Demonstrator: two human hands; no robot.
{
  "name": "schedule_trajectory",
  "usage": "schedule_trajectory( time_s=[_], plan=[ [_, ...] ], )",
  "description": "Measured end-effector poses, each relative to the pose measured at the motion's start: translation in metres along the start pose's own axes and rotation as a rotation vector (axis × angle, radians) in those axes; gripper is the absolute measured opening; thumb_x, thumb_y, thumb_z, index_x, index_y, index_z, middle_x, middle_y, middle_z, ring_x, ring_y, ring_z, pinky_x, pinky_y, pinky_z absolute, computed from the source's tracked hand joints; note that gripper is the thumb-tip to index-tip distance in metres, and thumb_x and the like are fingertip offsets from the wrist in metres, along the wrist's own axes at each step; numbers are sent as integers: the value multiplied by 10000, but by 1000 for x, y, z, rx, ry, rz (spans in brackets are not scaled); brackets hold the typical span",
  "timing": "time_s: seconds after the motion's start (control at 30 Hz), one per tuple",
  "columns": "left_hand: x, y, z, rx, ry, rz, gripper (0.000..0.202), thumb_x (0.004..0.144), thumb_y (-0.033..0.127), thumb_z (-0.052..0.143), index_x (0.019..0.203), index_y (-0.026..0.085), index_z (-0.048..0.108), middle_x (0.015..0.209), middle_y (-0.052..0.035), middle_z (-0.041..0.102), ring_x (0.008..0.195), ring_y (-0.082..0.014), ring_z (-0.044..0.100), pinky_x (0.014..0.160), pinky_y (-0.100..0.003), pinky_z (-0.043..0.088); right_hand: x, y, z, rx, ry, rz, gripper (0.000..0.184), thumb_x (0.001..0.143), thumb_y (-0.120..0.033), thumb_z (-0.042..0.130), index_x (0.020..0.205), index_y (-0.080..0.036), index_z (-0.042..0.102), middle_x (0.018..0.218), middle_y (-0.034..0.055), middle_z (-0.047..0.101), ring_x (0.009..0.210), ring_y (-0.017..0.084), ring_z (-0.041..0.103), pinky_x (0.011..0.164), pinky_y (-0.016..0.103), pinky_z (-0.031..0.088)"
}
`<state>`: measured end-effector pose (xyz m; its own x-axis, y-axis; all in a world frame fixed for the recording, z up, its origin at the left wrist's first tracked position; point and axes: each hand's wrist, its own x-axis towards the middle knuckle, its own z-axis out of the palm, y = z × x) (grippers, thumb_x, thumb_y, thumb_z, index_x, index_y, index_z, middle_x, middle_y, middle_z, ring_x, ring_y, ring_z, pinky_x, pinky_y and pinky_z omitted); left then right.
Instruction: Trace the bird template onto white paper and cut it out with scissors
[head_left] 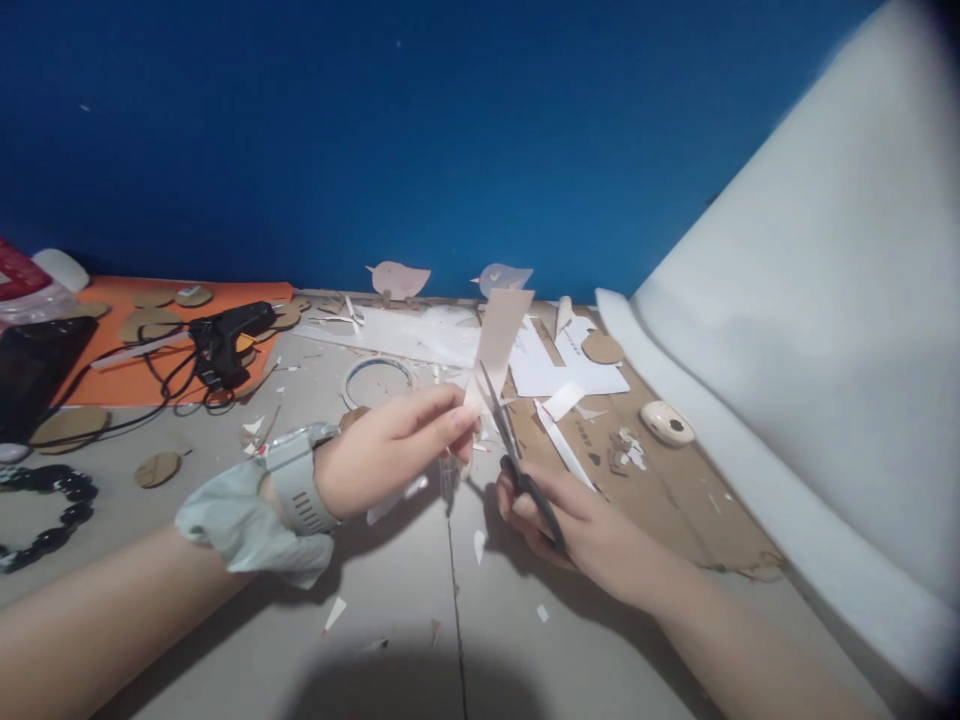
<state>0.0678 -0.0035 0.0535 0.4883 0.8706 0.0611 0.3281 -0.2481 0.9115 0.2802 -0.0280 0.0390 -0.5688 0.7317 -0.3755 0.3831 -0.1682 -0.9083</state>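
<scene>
Between thumb and fingers, my left hand (412, 430) pinches the lower end of a pale pink paper strip (504, 325), which stands up from the grip. My right hand (559, 520) is wrapped round the black handles of a pair of scissors (508, 440). Their blades point up and lie against the strip near its lower part; whether they are cutting into it I cannot tell. Behind the strip, a pink paper bird (401, 280) and a paler paper bird (506, 276) stand by the blue wall.
At left a black glue gun (229, 340) with its cord lies on orange paper (262, 292). A tape roll (377, 378), white paper (600, 375), cardboard (660, 490) and a cream oval case (667, 423) surround the hands. A beaded bracelet (75, 520) sits far left; white sheeting (817, 300) rises at right.
</scene>
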Motion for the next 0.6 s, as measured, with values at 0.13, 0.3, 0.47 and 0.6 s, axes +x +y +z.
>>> schedule_trajectory(
  time_s=[0.13, 0.3, 0.47, 0.6],
  plan=[
    [-3, -3, 11, -1, 56, -16, 297, 936, 364, 330, 826, 179, 535, 752, 15, 599, 720, -110, 554, 712, -228, 428, 2, 1, 0, -2, 5, -11, 323, 896, -486, 423, 805, -181, 477, 614, -56, 366, 492, 62, 315, 424, 178, 250],
    [-5, -2, 14, 12, 77, -47, 305, 944, 344, 299, 826, 189, 534, 754, 13, 602, 727, -113, 552, 725, -230, 428, 2, 1, 1, -5, 1, -11, 337, 887, -493, 432, 786, -174, 475, 629, -46, 383, 507, 69, 327, 428, 183, 257],
    [-4, -3, 13, 1, 83, -31, 306, 946, 337, 297, 825, 188, 535, 729, 18, 586, 695, -109, 532, 701, -231, 423, 2, 0, 1, -4, -5, -10, 332, 887, -493, 433, 803, -175, 481, 635, -47, 387, 485, 63, 312, 422, 184, 258],
    [-4, -4, 14, -7, 76, -40, 303, 948, 338, 293, 836, 190, 533, 734, 22, 585, 702, -107, 533, 702, -232, 415, 2, -1, 1, -22, -4, 4, 334, 886, -496, 433, 798, -177, 480, 641, -46, 385, 489, 62, 318, 424, 181, 261]
  ],
)
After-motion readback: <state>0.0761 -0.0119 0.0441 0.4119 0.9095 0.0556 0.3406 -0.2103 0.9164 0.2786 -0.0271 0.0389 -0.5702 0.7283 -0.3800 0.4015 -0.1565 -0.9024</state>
